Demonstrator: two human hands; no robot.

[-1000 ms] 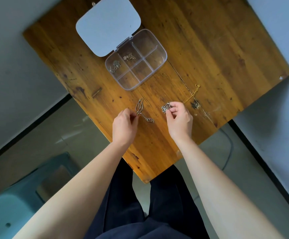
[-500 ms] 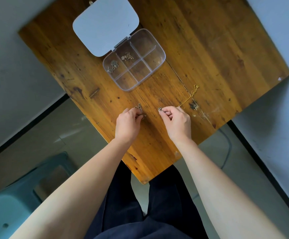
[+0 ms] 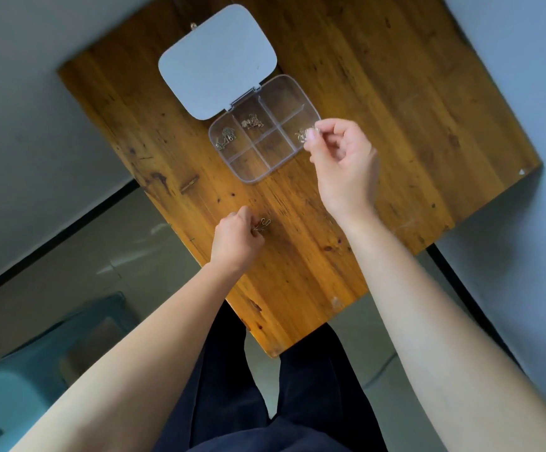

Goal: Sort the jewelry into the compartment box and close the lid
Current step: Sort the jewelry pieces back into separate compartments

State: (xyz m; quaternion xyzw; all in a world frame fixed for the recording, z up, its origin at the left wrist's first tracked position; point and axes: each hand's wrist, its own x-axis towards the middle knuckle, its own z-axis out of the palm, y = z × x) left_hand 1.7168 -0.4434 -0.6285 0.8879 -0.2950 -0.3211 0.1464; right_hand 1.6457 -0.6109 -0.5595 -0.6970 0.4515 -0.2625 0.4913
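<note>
A clear box (image 3: 265, 138) with six compartments sits on the far half of a wooden table (image 3: 379, 93), its grey lid (image 3: 218, 62) swung open and lying flat to the far left of it. Two compartments on the box's far-left side each hold a small tangle of jewelry: one piece (image 3: 225, 142) in the left corner cell, another (image 3: 252, 122) in the cell next to it. The other cells look bare, though the rightmost one is partly hidden. The right hand (image 3: 343, 161) hovers at the box's right edge, thumb and forefinger pinching a small metal piece (image 3: 303, 136) over the right near cell. The left hand (image 3: 236, 238) rests on the table well nearer than the box, fingers curled and gripping a thin wire-like piece (image 3: 263, 223) whose end pokes out to the right of the knuckles, touching or just above the wood; which, I cannot tell
</note>
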